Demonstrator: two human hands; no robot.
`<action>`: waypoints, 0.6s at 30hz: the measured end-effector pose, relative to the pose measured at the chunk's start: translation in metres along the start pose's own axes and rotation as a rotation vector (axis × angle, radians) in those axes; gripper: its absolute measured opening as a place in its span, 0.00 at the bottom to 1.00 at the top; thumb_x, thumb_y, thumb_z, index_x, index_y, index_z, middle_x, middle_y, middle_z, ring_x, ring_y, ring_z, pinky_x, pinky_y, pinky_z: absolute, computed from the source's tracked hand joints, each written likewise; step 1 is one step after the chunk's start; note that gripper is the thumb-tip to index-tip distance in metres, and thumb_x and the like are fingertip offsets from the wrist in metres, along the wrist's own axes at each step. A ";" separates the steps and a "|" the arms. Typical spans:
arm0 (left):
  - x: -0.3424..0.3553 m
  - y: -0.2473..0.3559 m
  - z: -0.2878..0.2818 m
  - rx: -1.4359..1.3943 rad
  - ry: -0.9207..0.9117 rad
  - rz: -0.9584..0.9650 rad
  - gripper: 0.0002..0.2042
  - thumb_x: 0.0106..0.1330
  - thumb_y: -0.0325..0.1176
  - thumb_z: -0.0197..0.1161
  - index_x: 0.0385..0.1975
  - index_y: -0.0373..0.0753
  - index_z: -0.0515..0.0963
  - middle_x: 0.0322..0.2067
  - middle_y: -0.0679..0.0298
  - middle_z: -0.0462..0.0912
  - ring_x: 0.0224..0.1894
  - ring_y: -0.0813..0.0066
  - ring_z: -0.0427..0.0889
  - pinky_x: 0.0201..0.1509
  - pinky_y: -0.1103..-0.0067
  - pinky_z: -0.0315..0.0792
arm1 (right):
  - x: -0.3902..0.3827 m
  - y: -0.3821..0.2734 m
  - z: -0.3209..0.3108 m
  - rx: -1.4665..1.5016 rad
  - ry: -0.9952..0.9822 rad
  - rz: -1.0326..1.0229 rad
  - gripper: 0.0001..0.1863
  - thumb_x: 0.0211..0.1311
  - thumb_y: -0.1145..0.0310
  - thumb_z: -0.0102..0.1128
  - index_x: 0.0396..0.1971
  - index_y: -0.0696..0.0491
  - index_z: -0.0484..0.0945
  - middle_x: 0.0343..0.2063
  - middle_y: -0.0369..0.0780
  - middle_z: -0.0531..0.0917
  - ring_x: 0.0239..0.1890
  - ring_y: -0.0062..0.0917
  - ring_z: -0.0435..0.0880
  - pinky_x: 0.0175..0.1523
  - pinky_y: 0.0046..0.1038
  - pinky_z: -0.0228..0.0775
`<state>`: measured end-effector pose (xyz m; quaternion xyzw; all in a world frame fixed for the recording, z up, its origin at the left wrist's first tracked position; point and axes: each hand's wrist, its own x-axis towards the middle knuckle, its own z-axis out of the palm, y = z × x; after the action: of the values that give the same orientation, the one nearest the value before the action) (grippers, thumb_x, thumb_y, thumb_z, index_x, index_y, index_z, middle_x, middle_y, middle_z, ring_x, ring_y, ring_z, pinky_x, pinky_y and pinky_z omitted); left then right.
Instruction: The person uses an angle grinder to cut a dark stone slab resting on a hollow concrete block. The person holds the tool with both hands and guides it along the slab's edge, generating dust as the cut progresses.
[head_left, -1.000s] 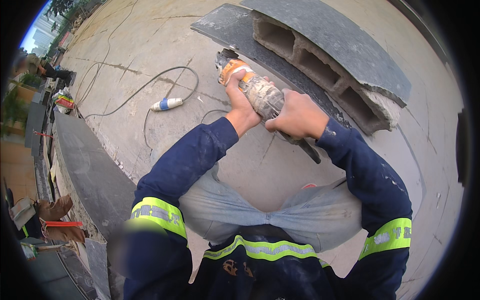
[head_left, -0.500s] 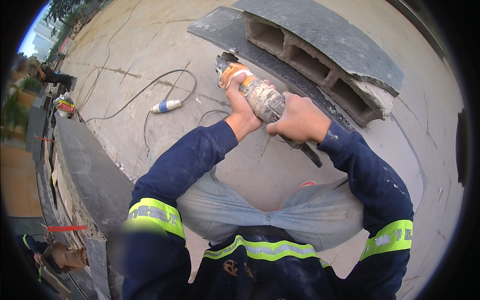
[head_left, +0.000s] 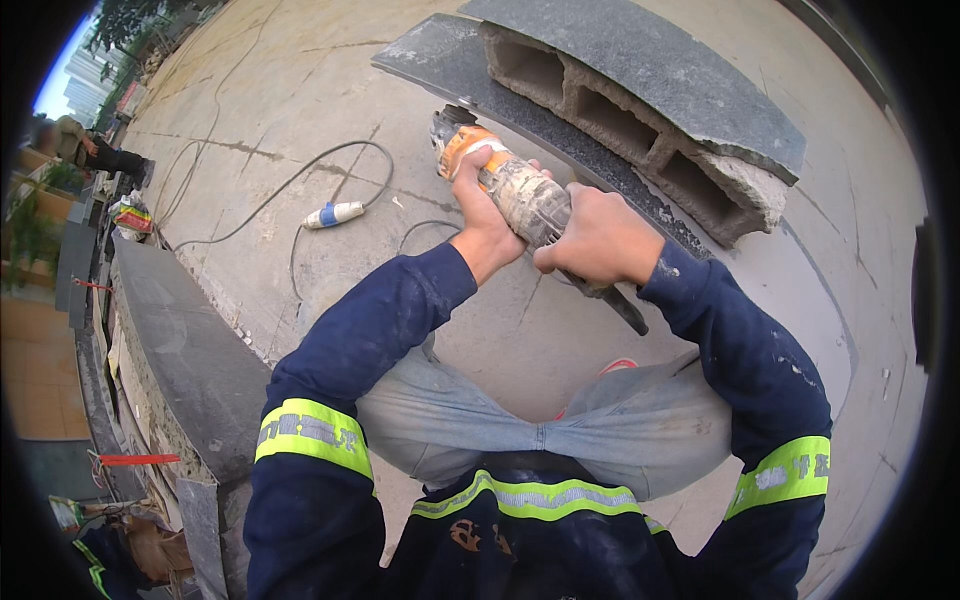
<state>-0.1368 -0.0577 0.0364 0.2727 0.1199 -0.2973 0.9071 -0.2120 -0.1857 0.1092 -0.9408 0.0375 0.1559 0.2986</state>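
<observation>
My left hand (head_left: 480, 220) is wrapped round the front body of a dusty orange and grey angle grinder (head_left: 525, 197), and my right hand (head_left: 602, 240) grips its rear part, where a dark cable sleeve trails down. The grinder's head points away from me, at the near edge of a dark grey stone slab (head_left: 425, 55); whether it touches the slab cannot be told. On that slab rests a hollow concrete block (head_left: 615, 135), with a second grey slab (head_left: 700, 75) on top. A white and blue plug connector (head_left: 335, 213) lies on the ground left of my hands.
Cables (head_left: 315, 157) loop over the cracked concrete ground (head_left: 250, 300). Stone slabs (head_left: 185, 350) and a red strip (head_left: 135, 459) line the left. A person (head_left: 100, 148) sits at the upper left; another (head_left: 140, 550) is at the lower left. My bent legs (head_left: 640, 420) are below the grinder.
The slabs and block appear slightly further up and left in the view, while both hands stay gripped on the grinder. The person at the lower left has shifted position.
</observation>
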 end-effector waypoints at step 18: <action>0.016 0.021 -0.010 0.000 0.035 0.027 0.28 0.50 0.54 0.58 0.42 0.36 0.66 0.36 0.57 0.72 0.38 0.62 0.76 0.43 0.65 0.74 | 0.030 -0.010 0.001 -0.001 -0.044 -0.013 0.34 0.33 0.54 0.67 0.35 0.69 0.74 0.29 0.57 0.81 0.34 0.43 0.83 0.40 0.31 0.75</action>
<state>-0.1118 -0.0451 0.0310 0.2792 0.1320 -0.2802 0.9089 -0.1825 -0.1760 0.1047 -0.9376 0.0249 0.1747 0.2997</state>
